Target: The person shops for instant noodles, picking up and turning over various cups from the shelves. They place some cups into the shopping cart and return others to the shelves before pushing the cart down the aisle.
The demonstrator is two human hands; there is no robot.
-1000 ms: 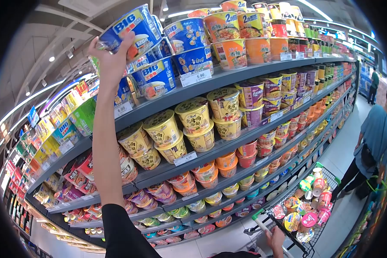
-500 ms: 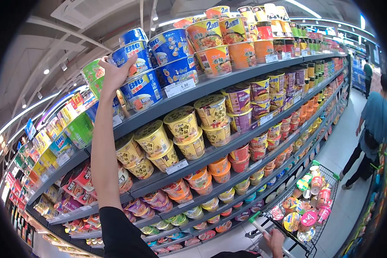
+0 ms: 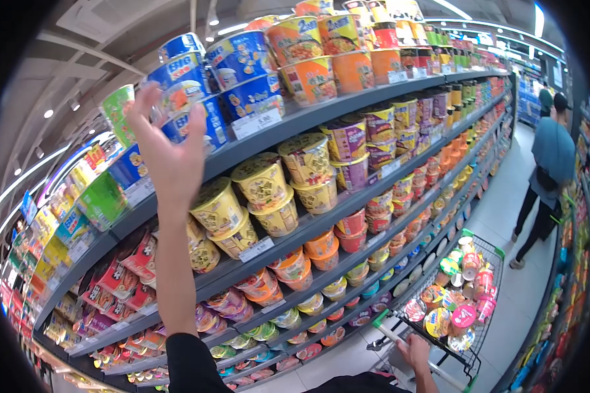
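Blue noodle bowl (image 3: 180,88) on the top shelf (image 3: 321,114), left hand (image 3: 167,154) fingers spread (seemingly just clear).

A long shelf unit (image 3: 321,118) of grey boards runs from the near left to the far right. The top board carries blue bowls (image 3: 242,59) stacked two high, with orange bowls (image 3: 311,78) to their right. The board below holds yellow bowls (image 3: 262,187) in double stacks, then purple bowls (image 3: 347,141). Lower boards bear orange and red bowls (image 3: 351,226). White price tags (image 3: 255,122) sit along the front edges.
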